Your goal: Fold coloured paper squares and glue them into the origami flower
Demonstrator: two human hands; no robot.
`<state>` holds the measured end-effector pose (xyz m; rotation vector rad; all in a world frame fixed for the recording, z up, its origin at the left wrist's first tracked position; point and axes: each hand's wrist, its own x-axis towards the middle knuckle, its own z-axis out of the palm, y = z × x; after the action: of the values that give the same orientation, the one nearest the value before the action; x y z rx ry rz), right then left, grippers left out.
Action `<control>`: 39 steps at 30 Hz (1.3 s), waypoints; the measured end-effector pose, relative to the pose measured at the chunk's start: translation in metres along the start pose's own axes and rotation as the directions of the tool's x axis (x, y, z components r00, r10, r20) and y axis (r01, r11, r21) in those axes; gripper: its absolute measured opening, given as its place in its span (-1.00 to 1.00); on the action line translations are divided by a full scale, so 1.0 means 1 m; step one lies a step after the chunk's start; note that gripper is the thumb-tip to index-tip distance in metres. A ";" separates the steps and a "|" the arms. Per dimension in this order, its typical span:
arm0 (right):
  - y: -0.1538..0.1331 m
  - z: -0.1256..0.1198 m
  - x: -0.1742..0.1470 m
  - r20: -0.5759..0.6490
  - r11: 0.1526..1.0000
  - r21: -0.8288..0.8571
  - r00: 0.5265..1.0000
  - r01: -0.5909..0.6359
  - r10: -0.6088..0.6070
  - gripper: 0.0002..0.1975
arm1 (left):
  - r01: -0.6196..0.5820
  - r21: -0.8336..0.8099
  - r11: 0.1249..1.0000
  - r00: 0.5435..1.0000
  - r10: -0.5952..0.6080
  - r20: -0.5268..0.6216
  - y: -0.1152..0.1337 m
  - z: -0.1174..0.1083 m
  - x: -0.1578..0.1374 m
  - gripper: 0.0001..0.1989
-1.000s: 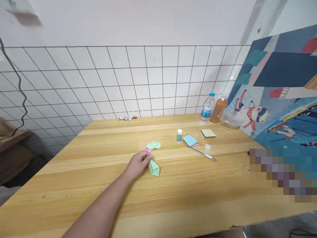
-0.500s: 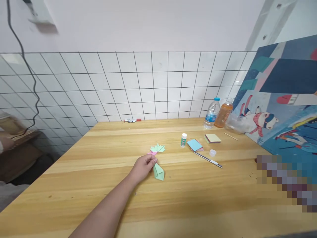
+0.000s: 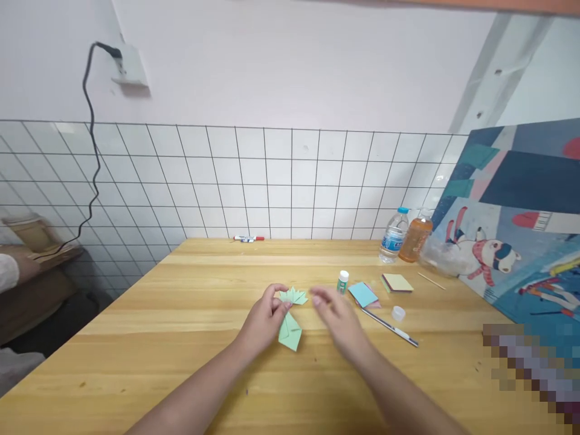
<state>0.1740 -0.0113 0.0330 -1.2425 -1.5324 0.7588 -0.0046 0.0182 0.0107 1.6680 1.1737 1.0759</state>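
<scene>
My left hand pinches the upper end of a folded green paper piece just above the table. Right behind its fingertips is a light green, pointed, fan-like paper fold, partly covered by the hand. My right hand reaches in from the right with nothing in it. Its fingers are a little curled and apart, slightly blurred by motion, close to the green fan. A small glue bottle with a white cap stands beyond the right hand.
Right of my hands lie blue paper squares, a pen, a clear cap, a yellowish paper stack and a thin stick. Two bottles stand behind. Markers lie along the back edge. A person's sleeve shows far left.
My right hand has come into view from the lower right, near the green fan. The view has tilted up. The pink paper seen by my left hand before is now hidden.
</scene>
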 end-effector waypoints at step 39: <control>0.035 0.028 -0.001 0.082 0.928 0.260 0.964 -0.266 0.253 -0.77 | 0.134 -0.018 0.991 0.956 -0.125 0.266 -0.018 0.008 -0.015 -0.55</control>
<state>0.1592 0.0006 -0.0077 -1.2405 -1.2626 1.1370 -0.0050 0.0066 -0.0116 1.6249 1.0667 0.7614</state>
